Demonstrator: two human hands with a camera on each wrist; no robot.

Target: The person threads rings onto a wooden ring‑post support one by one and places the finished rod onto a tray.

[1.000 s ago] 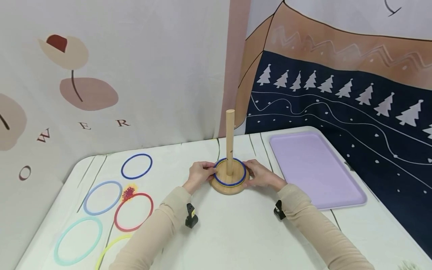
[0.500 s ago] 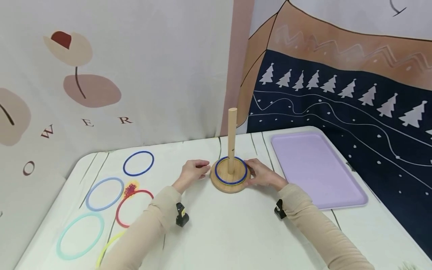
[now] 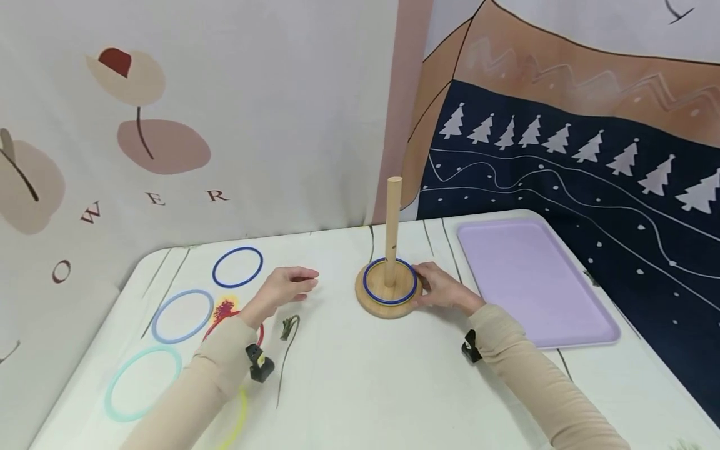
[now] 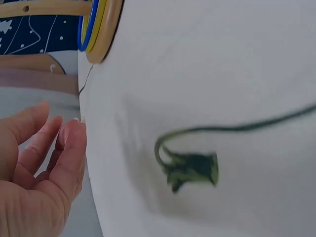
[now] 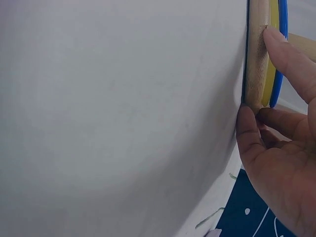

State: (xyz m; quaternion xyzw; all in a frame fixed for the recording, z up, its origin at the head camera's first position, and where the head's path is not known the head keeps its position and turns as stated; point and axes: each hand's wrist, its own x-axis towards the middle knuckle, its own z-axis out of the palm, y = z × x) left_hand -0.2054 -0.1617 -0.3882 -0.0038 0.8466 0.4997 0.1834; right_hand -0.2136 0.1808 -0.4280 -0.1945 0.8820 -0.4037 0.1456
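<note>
A wooden peg stand (image 3: 393,231) with a round base stands at mid-table. Around its peg a blue ring (image 3: 390,304) lies on the base, over a yellow ring (image 5: 268,91) that shows in both wrist views. My right hand (image 3: 441,289) grips the base's right edge, thumb on its side and fingertips low at the rim. My left hand (image 3: 281,289) is over the table left of the stand, holding nothing, fingers loosely bent. It is nearest to a red ring (image 3: 261,335), partly hidden by the left wrist, and a dark blue ring (image 3: 239,249).
Left on the table lie a light blue ring (image 3: 188,291) and a turquoise ring (image 3: 109,392). Another yellow ring (image 3: 244,409) is partly covered by the left sleeve. A purple tray (image 3: 534,281) lies on the right. The white cloth has a green stem print (image 4: 192,168).
My left hand has let go of the stand and moved left toward the loose rings, its fingers loosening. My right hand has stayed at the base's edge.
</note>
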